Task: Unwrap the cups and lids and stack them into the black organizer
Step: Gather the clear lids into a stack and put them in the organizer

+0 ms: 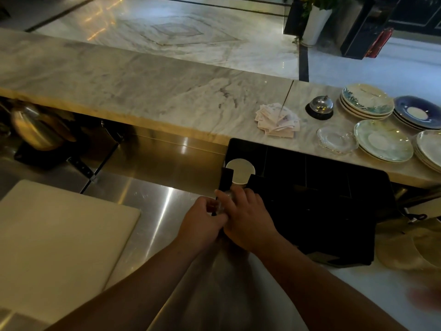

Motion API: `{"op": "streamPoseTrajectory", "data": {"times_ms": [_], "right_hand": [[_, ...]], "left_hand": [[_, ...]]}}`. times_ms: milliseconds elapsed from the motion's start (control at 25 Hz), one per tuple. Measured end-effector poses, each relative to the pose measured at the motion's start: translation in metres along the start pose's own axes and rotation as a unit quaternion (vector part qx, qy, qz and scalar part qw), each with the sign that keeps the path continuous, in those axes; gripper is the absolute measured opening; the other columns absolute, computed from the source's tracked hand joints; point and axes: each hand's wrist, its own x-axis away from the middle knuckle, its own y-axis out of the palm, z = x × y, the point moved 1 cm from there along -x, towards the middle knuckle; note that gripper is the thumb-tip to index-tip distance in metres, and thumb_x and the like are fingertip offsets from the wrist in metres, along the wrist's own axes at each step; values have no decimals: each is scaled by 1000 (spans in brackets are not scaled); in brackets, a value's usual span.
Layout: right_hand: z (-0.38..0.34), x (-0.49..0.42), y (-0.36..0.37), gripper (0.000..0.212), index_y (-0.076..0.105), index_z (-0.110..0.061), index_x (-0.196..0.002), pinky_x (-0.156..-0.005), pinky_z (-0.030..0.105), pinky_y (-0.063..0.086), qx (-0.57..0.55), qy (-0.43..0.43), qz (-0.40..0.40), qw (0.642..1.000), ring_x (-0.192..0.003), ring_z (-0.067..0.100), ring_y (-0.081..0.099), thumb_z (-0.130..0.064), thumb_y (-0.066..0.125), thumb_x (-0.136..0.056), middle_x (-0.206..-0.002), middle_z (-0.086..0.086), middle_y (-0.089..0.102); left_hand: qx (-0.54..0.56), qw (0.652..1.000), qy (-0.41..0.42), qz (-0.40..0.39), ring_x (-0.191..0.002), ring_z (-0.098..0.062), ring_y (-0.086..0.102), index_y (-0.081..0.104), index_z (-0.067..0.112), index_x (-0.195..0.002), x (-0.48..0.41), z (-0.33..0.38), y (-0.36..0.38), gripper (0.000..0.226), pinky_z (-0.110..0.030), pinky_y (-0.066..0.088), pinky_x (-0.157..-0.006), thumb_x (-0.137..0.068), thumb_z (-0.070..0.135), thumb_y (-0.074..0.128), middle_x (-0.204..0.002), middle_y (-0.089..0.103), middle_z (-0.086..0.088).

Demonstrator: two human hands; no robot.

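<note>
- The black organizer stands on the steel counter, and I use it as the landmark for all places.
- A stack of paper cups already sits in the slot at the left end of the organizer, with the white bottom of the top cup facing up, so I judge that at least one sleeve of cups is in place.
- The other compartments of the organizer, to the right of the cups, look dark and I cannot see anything in them.
- Both hands meet at the front-left corner of the organizer, just below the cups.
- The left hand is curled around something thin and clear, which seems to be the plastic wrap of the cups; its fingers are closed on it.
- The right hand lies over the same spot with fingers bent down, but I cannot tell for sure what it grips.
- No lids are visible anywhere near the organizer, so in my judgement the lids part is still to do.
- A white cutting board lies well to the left of the organizer, and plates stand behind it to the right.
</note>
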Motion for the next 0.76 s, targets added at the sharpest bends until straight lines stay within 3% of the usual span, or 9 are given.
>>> {"op": "streamPoseTrajectory", "data": {"times_ms": [160,440,680,760], "right_hand": [[5,-3,12,74,38,-31,-147,-93,50,44,17,8,-13,1000,-114,37,47,-49,58,-79,-139,15,45],[8,-4,19,73,34,-28,-150,-101,53,39,14,-5,-30,999,-119,39,47,-46,58,-83,-142,17,45],[5,-3,21,88,13,-27,-159,-118,54,18,10,-6,-87,996,-142,42,26,-48,58,-87,-156,20,31],[6,2,22,90,16,-24,-159,-120,51,10,1,-12,-86,996,-146,42,23,-47,63,-85,-158,20,30]], "left_hand": [[-37,999,1,3,-84,-1,63,55,38,-107,-10,-1,7,36,-13,42,-58,-76,40,73,-98,64,18],[-132,989,36,46,-82,-2,55,56,35,-105,-18,-7,9,37,-17,36,-58,-74,46,74,-105,52,12],[-169,984,35,55,-74,-3,54,49,36,-97,-28,-12,17,34,-19,34,-52,-73,33,74,-101,53,8],[-180,980,43,69,-71,-5,52,45,35,-90,-31,-12,21,32,-20,33,-51,-74,31,73,-95,49,9]]}}
